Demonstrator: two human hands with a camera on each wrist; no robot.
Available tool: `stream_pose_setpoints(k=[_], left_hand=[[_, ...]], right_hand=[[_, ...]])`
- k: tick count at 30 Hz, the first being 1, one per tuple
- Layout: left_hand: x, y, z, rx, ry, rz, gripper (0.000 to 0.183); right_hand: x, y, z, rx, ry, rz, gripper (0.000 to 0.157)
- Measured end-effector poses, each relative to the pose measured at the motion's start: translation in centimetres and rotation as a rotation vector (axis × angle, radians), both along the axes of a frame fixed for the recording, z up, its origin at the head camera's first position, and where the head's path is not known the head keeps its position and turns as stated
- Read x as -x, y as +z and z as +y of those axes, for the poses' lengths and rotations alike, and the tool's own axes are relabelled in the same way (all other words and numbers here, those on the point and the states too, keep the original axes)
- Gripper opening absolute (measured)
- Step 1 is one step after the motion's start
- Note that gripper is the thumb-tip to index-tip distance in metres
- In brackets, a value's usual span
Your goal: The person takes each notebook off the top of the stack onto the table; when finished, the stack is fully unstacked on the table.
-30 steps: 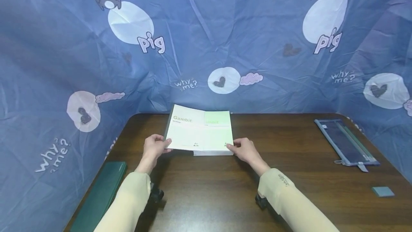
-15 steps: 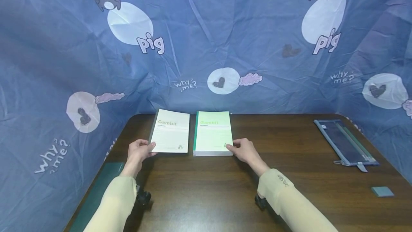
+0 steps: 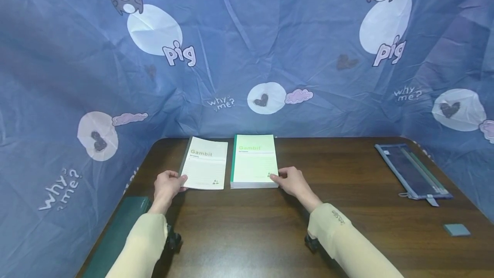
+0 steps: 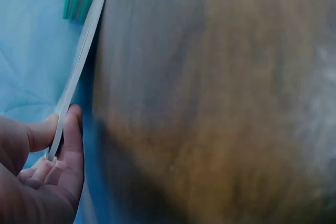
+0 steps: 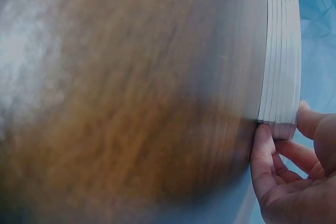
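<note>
A thin white notebook (image 3: 204, 167) with a dark spine and "Gambit" on its cover sits left of centre at the back of the table. My left hand (image 3: 167, 187) pinches its lower left edge, thumb on the cover and fingers beneath, plain in the left wrist view, where the notebook (image 4: 79, 72) appears edge-on. Beside it, across a narrow gap, lies a stack of notebooks (image 3: 254, 162) with a pale green cover on top and a green spine. My right hand (image 3: 292, 182) grips the stack's lower right corner, thumb on top. Several layered notebooks (image 5: 278, 61) show in the right wrist view.
On the wooden table (image 3: 239, 235), a dark green case (image 3: 117, 235) lies along the left edge. At right are a blue mesh zip pouch (image 3: 413, 170) and a small teal block (image 3: 456, 229). A blue printed cloth (image 3: 247, 46) hangs behind.
My left hand has drawn the white notebook leftward off the stack, uncovering the pale green cover. It has since come slightly lower and nearer. The right hand keeps its place at the stack.
</note>
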State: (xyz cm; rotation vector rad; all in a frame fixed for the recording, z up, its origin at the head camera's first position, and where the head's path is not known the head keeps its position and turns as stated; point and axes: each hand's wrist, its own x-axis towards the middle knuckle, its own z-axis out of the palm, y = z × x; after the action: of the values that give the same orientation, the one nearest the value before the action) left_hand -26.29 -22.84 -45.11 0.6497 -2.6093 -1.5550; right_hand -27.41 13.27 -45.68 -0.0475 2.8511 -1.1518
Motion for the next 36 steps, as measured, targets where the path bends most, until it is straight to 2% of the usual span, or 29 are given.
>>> stream_pose_setpoints(k=[3, 7, 11, 15, 18, 23, 31, 36], left_hand=[[-0.2, -0.1, 0.2, 0.075, -0.022, 0.008, 0.040], [-0.2, -0.4, 0.4, 0.136, -0.025, 0.061, 0.038], [-0.1, -0.6, 0.4, 0.237, 0.007, 0.092, 0.035], [-0.2, -0.6, 0.5, 0.314, 0.044, 0.091, 0.033], [-0.3, -0.4, 0.7, 0.337, 0.043, 0.076, 0.029], [-0.5, 0.1, 0.8, 0.353, 0.004, 0.052, 0.024], [-0.5, 0.4, 0.9, 0.354, -0.062, 0.021, 0.034], [-0.4, 0.4, 1.0, 0.399, -0.092, 0.042, 0.018]], right_hand=[[0.0, 0.0, 0.1, 0.005, 0.005, -0.001, 0.039], [0.0, 0.1, 0.1, 0.008, 0.009, 0.006, 0.039], [-0.1, 0.1, 0.1, 0.013, 0.009, 0.011, 0.038], [-0.2, 0.0, 0.0, 0.017, 0.015, 0.017, 0.039], [-0.2, 0.0, 0.0, 0.018, 0.013, 0.019, 0.039], [-0.1, 0.0, 0.1, 0.016, 0.009, 0.014, 0.039], [-0.1, 0.0, 0.0, 0.013, 0.008, 0.018, 0.039], [-0.1, -0.1, 0.0, 0.009, 0.004, 0.014, 0.039]])
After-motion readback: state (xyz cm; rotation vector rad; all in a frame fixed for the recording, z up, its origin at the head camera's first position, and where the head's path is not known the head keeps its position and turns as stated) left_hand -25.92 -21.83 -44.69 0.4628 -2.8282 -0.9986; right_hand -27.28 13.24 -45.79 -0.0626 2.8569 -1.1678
